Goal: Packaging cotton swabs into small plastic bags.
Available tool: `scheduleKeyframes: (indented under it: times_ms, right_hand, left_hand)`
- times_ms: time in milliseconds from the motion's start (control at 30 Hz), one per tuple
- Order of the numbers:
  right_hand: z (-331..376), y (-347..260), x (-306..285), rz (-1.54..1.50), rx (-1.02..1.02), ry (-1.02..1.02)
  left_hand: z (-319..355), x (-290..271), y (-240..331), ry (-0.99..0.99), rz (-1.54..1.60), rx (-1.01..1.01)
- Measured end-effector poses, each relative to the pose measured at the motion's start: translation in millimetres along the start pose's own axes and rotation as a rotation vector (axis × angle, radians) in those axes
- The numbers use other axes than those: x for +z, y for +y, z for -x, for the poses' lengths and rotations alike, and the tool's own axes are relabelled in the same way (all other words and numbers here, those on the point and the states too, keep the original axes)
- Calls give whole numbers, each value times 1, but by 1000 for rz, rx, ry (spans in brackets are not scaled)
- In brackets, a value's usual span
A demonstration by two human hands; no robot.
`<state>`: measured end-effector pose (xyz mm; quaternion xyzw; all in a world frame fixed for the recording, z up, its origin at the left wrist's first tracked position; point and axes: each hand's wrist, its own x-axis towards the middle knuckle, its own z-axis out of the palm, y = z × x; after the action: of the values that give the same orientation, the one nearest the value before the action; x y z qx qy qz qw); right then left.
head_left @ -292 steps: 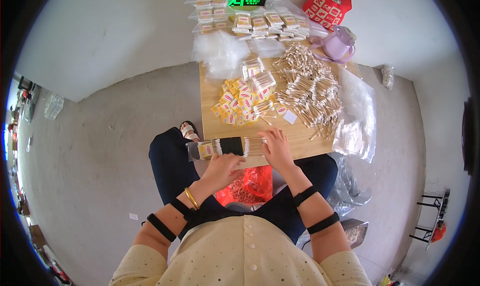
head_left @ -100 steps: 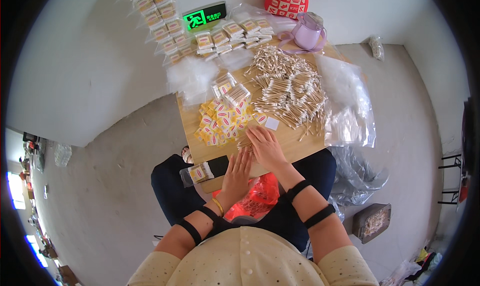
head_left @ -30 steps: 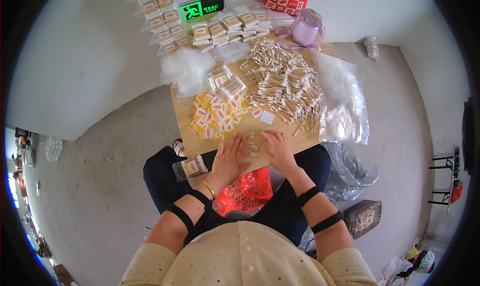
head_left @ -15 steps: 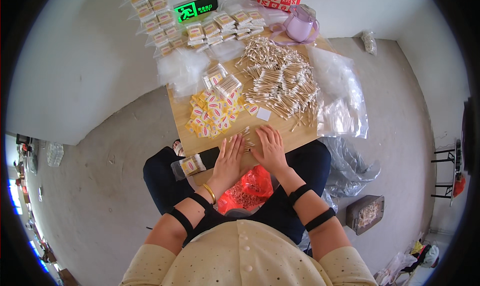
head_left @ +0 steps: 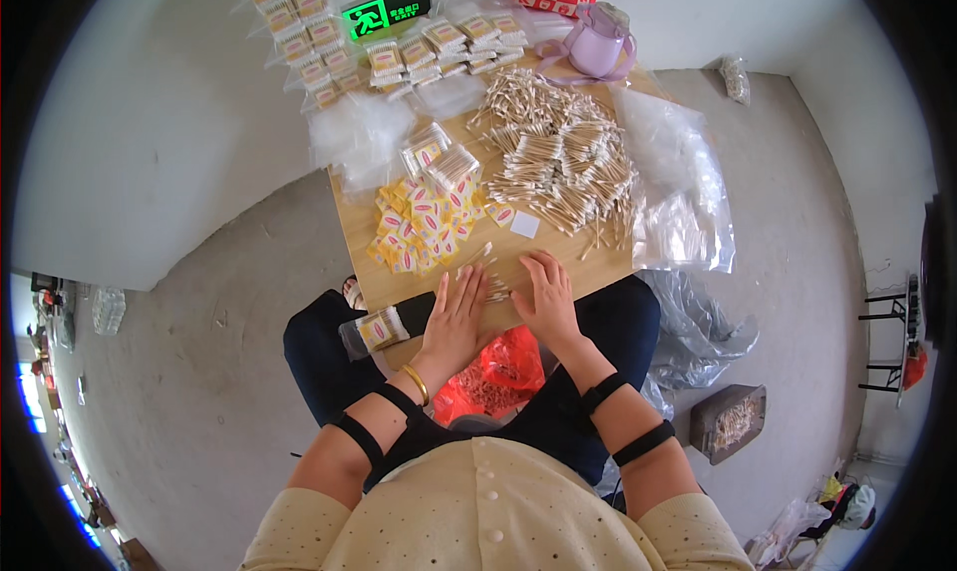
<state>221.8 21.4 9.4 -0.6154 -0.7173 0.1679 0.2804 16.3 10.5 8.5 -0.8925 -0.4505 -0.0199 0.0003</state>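
At the near edge of the wooden table (head_left: 588,272), my left hand (head_left: 454,322) lies flat with its fingers stretched out, touching a few loose cotton swabs (head_left: 496,290). On the other side of these swabs, my right hand (head_left: 548,307) rests open on the wood, thumb apart and fingers slightly bent. Beside my left hand is a clear packet of cotton swabs (head_left: 381,330) with a yellow-and-white card, lying on a black strip (head_left: 417,314). Yellow printed cards (head_left: 424,227) are heaped beyond my left hand, and a white square card (head_left: 524,225) lies beyond my right.
A large pile of cotton swabs (head_left: 563,162) covers the table's far right. Clear bags (head_left: 683,192) hang over the right edge. Filled packets (head_left: 449,42) stack at the back, near a lilac container (head_left: 596,42). Below the near edge sits a red bag (head_left: 498,372) of small pieces.
My right hand has shifted slightly to the right, its fingers a little more bent, widening the gap between my hands. My left hand stays nearly in place.
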Motion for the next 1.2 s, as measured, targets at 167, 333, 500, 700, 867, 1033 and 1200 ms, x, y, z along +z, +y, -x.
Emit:
scheduleKeyframes:
  times_ms: [167,333,500,700,867,1033,1200]
  right_hand:
    - [4,-2,-1,-1,1,11]
    - [4,-1,-2,-9,19,4]
    - [10,3,0,35,-15,-17]
    - [11,0,-1,28,-16,-35]
    - [11,1,-4,31,-19,-40]
    - [12,6,-7,-27,-24,-60]
    - [10,-1,1,-57,-98,-101]
  left_hand:
    - [18,2,10,-94,5,24]
    - [3,0,8,-83,-9,-22]
    - [-5,4,6,-36,14,-67]
    - [-24,3,5,79,142,-166]
    - [-39,1,-6,132,240,-86]
    - [-26,-6,-22,43,240,79]
    - [3,-5,-30,100,327,-68]
